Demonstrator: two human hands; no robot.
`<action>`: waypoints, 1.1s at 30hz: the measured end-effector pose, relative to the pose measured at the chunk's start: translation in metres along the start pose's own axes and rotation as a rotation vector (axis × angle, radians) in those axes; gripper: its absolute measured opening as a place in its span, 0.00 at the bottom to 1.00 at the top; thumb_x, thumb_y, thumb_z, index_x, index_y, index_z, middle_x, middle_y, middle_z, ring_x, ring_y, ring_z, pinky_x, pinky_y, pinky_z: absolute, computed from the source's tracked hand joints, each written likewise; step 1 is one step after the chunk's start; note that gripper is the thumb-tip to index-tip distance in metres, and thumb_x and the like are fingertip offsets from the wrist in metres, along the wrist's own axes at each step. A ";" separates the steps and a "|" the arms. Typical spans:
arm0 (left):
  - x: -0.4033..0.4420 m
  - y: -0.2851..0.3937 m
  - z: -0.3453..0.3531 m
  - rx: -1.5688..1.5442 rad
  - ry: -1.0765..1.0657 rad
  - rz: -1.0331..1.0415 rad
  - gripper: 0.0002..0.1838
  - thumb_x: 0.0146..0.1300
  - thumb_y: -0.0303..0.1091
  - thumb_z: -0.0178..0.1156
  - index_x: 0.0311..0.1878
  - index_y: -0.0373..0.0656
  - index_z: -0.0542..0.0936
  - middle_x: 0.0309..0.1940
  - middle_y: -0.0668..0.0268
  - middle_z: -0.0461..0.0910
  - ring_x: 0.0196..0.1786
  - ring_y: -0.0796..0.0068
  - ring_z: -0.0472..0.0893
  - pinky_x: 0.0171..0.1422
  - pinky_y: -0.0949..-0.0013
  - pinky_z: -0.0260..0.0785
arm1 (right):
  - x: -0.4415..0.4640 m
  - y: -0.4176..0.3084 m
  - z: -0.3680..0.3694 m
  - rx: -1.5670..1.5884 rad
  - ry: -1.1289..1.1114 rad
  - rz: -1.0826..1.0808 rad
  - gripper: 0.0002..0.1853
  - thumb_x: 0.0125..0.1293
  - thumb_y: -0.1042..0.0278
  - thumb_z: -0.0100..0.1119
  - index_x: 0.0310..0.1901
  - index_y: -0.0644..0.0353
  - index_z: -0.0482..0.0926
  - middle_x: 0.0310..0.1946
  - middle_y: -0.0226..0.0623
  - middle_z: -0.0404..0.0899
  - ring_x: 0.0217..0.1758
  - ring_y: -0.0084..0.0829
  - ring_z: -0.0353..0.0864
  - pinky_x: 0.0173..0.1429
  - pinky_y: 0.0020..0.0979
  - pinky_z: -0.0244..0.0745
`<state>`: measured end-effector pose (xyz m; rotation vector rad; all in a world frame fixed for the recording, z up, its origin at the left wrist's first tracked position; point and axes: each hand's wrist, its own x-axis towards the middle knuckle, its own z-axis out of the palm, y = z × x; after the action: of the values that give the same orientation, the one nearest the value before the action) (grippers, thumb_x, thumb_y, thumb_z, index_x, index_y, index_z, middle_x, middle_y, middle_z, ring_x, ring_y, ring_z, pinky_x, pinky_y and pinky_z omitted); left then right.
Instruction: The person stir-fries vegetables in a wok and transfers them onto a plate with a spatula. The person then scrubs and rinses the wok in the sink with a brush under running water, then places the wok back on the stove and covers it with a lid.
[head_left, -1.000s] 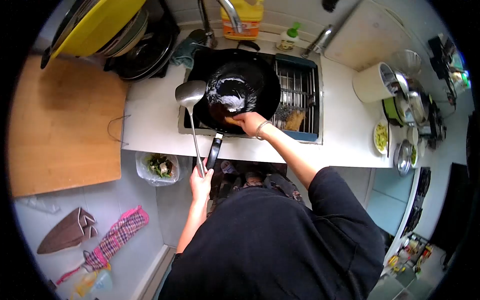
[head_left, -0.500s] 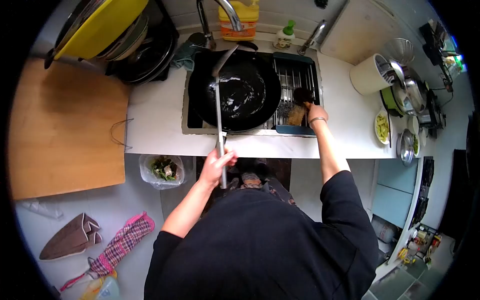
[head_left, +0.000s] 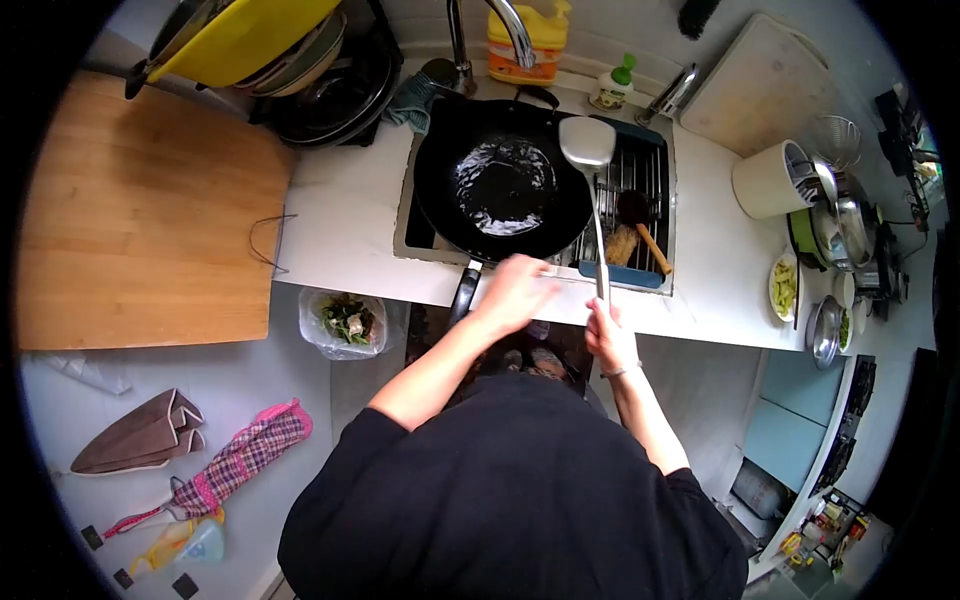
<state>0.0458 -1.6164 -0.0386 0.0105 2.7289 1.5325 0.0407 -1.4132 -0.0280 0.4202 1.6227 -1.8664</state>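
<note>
My right hand is closed around the handle of a metal wok spatula. The spatula points away from me, its broad blade over the right rim of a black wok. My left hand, slightly blurred, is off the spatula with fingers stretched out and nothing visible in them. It hovers by the counter edge, just right of the wok's black handle. Wet, shiny patches show inside the wok, which sits over the sink. A wooden-handled brush and a tan scrubber lie in the drain rack.
Behind the wok are a faucet, a yellow jug and a soap bottle. A wooden board lies left. To the right stand a white utensil holder and a plate of cut vegetables. A scrap bin hangs below the counter.
The spatula has passed from my left hand to my right and swung rightward. My right hand has left the brush in the rack. My left hand has moved up toward the wok handle.
</note>
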 end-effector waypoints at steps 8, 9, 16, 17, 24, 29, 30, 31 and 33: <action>-0.078 -0.139 -0.034 -1.590 -0.514 -0.801 0.25 0.60 0.44 0.59 0.53 0.36 0.68 0.35 0.55 0.78 0.40 0.64 0.80 0.47 0.61 0.76 | -0.026 0.012 -0.050 -0.099 0.198 -0.171 0.09 0.67 0.62 0.52 0.31 0.55 0.66 0.14 0.20 0.61 0.11 0.14 0.57 0.13 0.19 0.51; -0.079 -0.142 -0.021 -1.740 -0.529 -0.714 0.24 0.61 0.42 0.58 0.54 0.38 0.67 0.34 0.56 0.77 0.40 0.64 0.80 0.44 0.63 0.76 | -0.031 0.011 -0.046 -0.092 0.215 -0.178 0.09 0.67 0.62 0.52 0.31 0.55 0.66 0.14 0.20 0.61 0.11 0.14 0.57 0.13 0.19 0.51; -0.080 -0.104 -0.032 -2.066 -0.536 -0.555 0.08 0.64 0.26 0.49 0.44 0.40 0.63 0.21 0.72 0.64 0.15 0.87 0.64 0.18 0.81 0.59 | -0.051 0.015 -0.038 -0.076 0.241 -0.110 0.11 0.67 0.62 0.51 0.29 0.55 0.65 0.13 0.21 0.59 0.10 0.14 0.57 0.13 0.19 0.51; -0.081 -0.096 -0.037 -2.029 -0.537 -0.568 0.07 0.63 0.26 0.50 0.43 0.41 0.64 0.21 0.72 0.63 0.15 0.87 0.63 0.18 0.81 0.59 | -0.051 0.017 -0.039 -0.089 0.233 -0.109 0.11 0.67 0.62 0.51 0.29 0.55 0.65 0.14 0.21 0.60 0.10 0.15 0.57 0.13 0.19 0.52; -0.094 -0.046 -0.058 -1.632 -0.367 -0.534 0.09 0.63 0.28 0.52 0.45 0.42 0.66 0.22 0.71 0.64 0.17 0.85 0.64 0.18 0.80 0.60 | -0.033 0.035 -0.045 -0.116 0.180 -0.165 0.10 0.66 0.63 0.53 0.30 0.57 0.68 0.16 0.21 0.63 0.14 0.13 0.59 0.17 0.19 0.56; -0.099 -0.008 -0.076 -1.388 -0.190 -0.603 0.11 0.60 0.26 0.53 0.46 0.44 0.66 0.21 0.68 0.66 0.18 0.81 0.67 0.19 0.76 0.62 | -0.017 0.037 -0.052 -0.658 0.276 -0.415 0.10 0.59 0.65 0.60 0.34 0.61 0.71 0.20 0.36 0.73 0.22 0.35 0.74 0.28 0.33 0.68; -0.101 0.000 -0.079 -1.332 -0.158 -0.608 0.12 0.60 0.25 0.52 0.47 0.43 0.65 0.21 0.67 0.67 0.18 0.81 0.67 0.19 0.75 0.62 | -0.020 0.026 -0.048 -0.904 0.340 -0.543 0.10 0.57 0.66 0.60 0.35 0.61 0.72 0.23 0.42 0.76 0.26 0.43 0.78 0.32 0.37 0.71; -0.102 0.006 -0.081 -1.276 -0.117 -0.626 0.13 0.59 0.24 0.53 0.47 0.42 0.65 0.21 0.67 0.67 0.17 0.80 0.67 0.19 0.75 0.62 | -0.022 0.014 -0.045 -0.958 0.318 -0.465 0.12 0.55 0.67 0.62 0.39 0.59 0.72 0.29 0.49 0.78 0.34 0.50 0.78 0.38 0.42 0.72; -0.104 0.021 -0.085 -1.186 -0.071 -0.642 0.14 0.59 0.24 0.53 0.47 0.41 0.64 0.22 0.66 0.68 0.17 0.80 0.67 0.18 0.75 0.62 | -0.013 0.010 -0.041 -0.971 0.279 -0.564 0.14 0.54 0.67 0.62 0.42 0.58 0.72 0.29 0.48 0.78 0.34 0.49 0.79 0.38 0.42 0.72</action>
<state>0.1484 -1.6790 0.0244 -0.6885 1.1656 2.4262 0.0504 -1.3712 -0.0352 -0.2419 2.7860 -1.1229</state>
